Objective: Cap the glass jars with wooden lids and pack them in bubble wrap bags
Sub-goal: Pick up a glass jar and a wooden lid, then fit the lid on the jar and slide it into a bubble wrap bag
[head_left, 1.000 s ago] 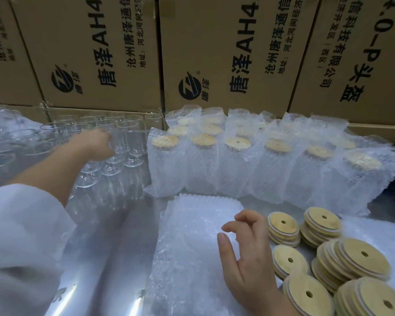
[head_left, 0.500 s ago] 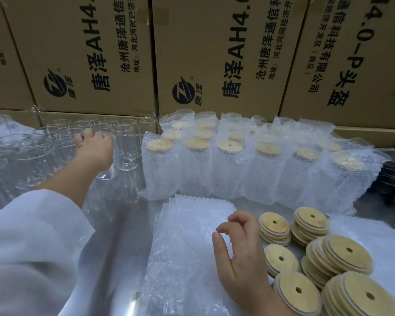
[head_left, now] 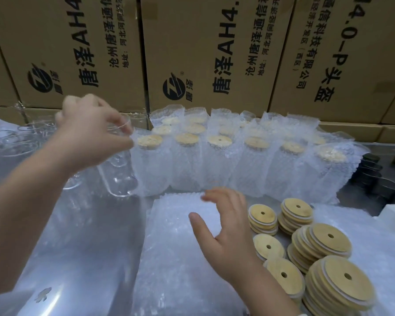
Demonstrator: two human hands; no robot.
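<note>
Head view: the left hand (head_left: 89,137) grips a glass jar (head_left: 118,176) by its rim above the desk's far-left side (beside the packed row (head_left: 237,169)), long axis near upright, mouth up. The empty right hand (head_left: 226,229), fingers spread, hovers over the bubble wrap bags (head_left: 169,270); keep the jar upright, clear of that row

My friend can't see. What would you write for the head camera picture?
A left hand holds a clear glass jar by its rim; the right hand spreads over a stack of bubble wrap bags. Wooden lids lie at right, bagged jars behind.
</note>
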